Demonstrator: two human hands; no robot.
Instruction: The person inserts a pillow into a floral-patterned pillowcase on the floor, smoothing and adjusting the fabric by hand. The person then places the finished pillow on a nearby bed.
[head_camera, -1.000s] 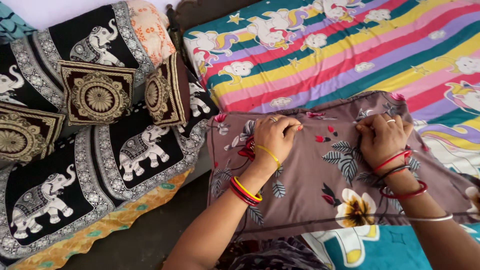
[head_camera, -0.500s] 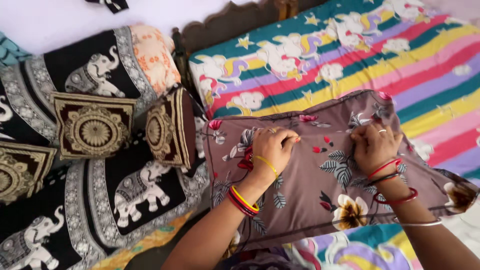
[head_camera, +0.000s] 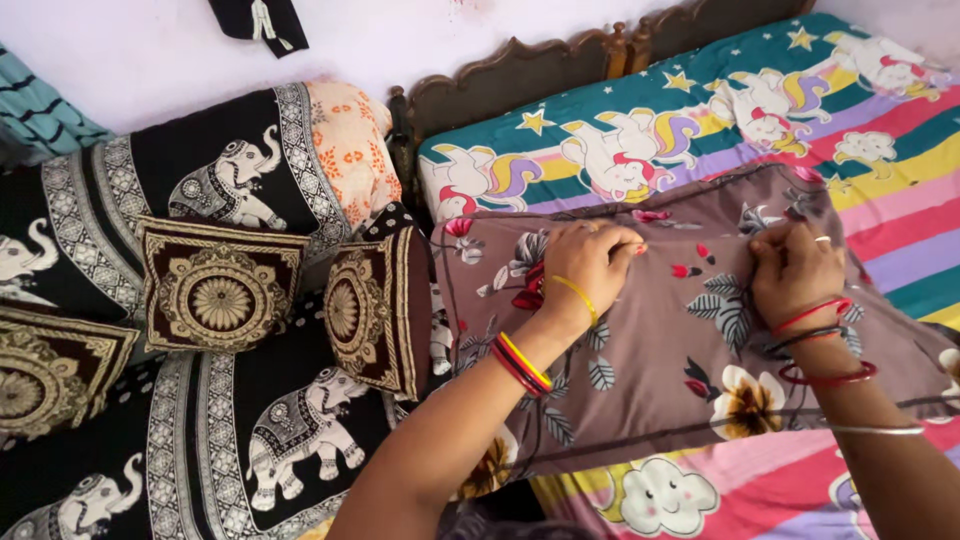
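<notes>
A brown pillow cover with flower and leaf prints (head_camera: 660, 350) lies across the bed. My left hand (head_camera: 585, 265) is closed on its cloth near the upper left part, with bangles on the wrist. Further right, my right hand (head_camera: 795, 270) pinches the same cover near its top edge; it wears a ring and red bangles. Both hands press the cover down on the rainbow-striped bedsheet (head_camera: 900, 200), which has unicorn and cloud prints.
Left of the bed stands a sofa with a black elephant-print cover (head_camera: 230, 180) and brown-gold square cushions (head_camera: 220, 295). One such cushion (head_camera: 375, 310) leans beside the pillow cover. A carved wooden headboard (head_camera: 520, 75) runs against the pale wall.
The view has shifted, so the headboard and wall now show. The cover and both hands sit closer to the head of the bed; the grip of both hands stays the same.
</notes>
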